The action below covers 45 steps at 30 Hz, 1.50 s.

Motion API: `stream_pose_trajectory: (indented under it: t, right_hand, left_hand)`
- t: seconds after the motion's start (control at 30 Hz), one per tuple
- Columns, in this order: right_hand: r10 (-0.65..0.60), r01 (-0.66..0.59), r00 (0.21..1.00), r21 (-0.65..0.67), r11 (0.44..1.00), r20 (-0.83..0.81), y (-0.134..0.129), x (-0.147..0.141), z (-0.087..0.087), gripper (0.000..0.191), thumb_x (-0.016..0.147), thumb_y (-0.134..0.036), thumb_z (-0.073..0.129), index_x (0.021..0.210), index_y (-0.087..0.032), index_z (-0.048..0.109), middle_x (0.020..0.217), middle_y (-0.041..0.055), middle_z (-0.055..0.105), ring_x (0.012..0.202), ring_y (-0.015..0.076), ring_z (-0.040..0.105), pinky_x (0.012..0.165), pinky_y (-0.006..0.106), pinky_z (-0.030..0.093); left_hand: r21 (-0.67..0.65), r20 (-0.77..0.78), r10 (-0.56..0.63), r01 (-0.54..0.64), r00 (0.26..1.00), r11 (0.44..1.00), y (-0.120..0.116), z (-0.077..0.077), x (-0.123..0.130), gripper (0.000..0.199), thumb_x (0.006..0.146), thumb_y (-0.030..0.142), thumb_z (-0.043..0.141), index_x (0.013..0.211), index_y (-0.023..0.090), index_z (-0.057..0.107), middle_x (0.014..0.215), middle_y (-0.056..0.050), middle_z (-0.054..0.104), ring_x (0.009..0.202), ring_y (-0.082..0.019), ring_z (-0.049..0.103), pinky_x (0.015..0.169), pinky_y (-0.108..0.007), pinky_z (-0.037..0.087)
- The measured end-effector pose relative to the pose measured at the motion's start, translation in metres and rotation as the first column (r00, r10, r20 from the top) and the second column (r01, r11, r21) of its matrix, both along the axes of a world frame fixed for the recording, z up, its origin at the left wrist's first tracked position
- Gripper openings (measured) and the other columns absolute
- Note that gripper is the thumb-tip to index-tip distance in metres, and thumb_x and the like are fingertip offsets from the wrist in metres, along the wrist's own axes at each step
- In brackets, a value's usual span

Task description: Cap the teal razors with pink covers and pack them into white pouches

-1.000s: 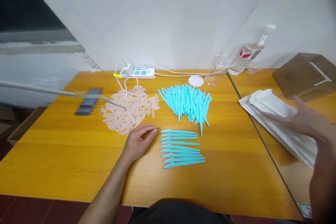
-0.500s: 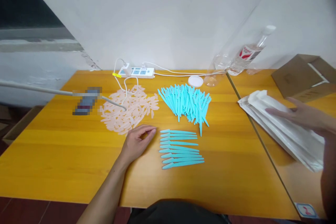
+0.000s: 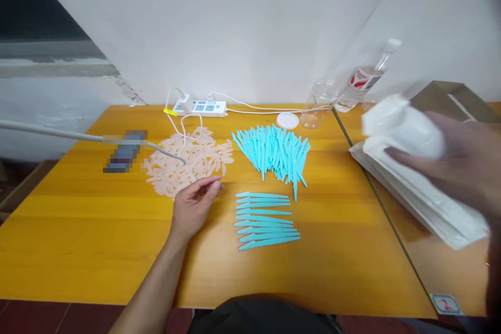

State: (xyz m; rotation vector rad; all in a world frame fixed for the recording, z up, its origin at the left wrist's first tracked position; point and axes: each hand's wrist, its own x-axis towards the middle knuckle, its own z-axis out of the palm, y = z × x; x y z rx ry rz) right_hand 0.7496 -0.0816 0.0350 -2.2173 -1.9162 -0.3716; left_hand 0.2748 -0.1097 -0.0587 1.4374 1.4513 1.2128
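Observation:
My right hand (image 3: 465,162) grips a white plastic bag (image 3: 407,130) between thumb and fingers, raised over other flat white bags (image 3: 434,198) on the right; the hand is blurred. My left hand (image 3: 193,209) hovers at the front of a pile of pale pink small covers (image 3: 183,164), fingers loosely curled, thumb and index slightly apart, with nothing visible between them. To its right lies a column of several turquoise eyebrow razors (image 3: 266,223), side by side with handles pointing right. Behind them is a heap of the same turquoise razors (image 3: 274,151).
A white power strip (image 3: 207,108) with cables sits by the wall. A round white lid (image 3: 287,120), a clear jar (image 3: 315,104) and a water bottle (image 3: 360,83) stand at the back. A cardboard box (image 3: 450,99) is at right, a pixelated phone (image 3: 125,151) at left.
My right hand has closed on a white bag and lifted part of it off the others. My left hand has shifted slightly left and up, its fingers a little more parted.

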Motion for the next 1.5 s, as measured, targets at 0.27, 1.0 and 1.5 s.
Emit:
stream_pose_trajectory:
  t: [0.27,1.0,1.5]
  right_hand:
    - [0.655,-0.685,0.704,-0.016,0.729,-0.274,-0.037,-0.124,-0.027,0.072,0.085,-0.04,0.071,0.149,-0.027,0.043,0.119,0.013,0.061,0.106,0.0311,0.058,0.094,0.045,0.046]
    - [0.579,-0.631,0.694,0.027,0.775,-0.427,-0.031,-0.111,-0.074,0.079,0.082,-0.035,0.07,0.152,-0.027,0.033,0.134,0.013,0.062,0.118,0.0363,0.061,0.099,0.053,0.046]
    - [0.596,-0.695,0.663,-0.077,0.715,-0.453,-0.036,-0.108,-0.097,0.087,0.074,-0.033,0.074,0.152,-0.028,0.034,0.134,0.0116,0.061,0.117,0.0359,0.059,0.097,0.052,0.045]
  left_hand:
    - [-0.248,0.376,-0.322,0.429,0.869,0.868,0.006,0.052,0.072,0.073,0.078,0.042,0.082,0.141,0.023,0.049,0.118,-0.011,0.073,0.085,-0.02,0.074,0.071,-0.028,0.06]
    - [-0.11,-0.541,-0.352,0.35,0.764,0.93,0.016,-0.005,0.001,0.023,0.093,0.037,0.065,0.107,0.025,0.078,0.101,-0.004,0.074,0.082,-0.017,0.066,0.074,-0.029,0.051]
    - [-0.143,-0.506,-0.411,0.396,0.758,0.907,0.01,-0.009,0.004,0.013,0.097,0.028,0.057,0.093,0.02,0.068,0.087,-0.002,0.068,0.08,-0.017,0.062,0.074,-0.028,0.046]
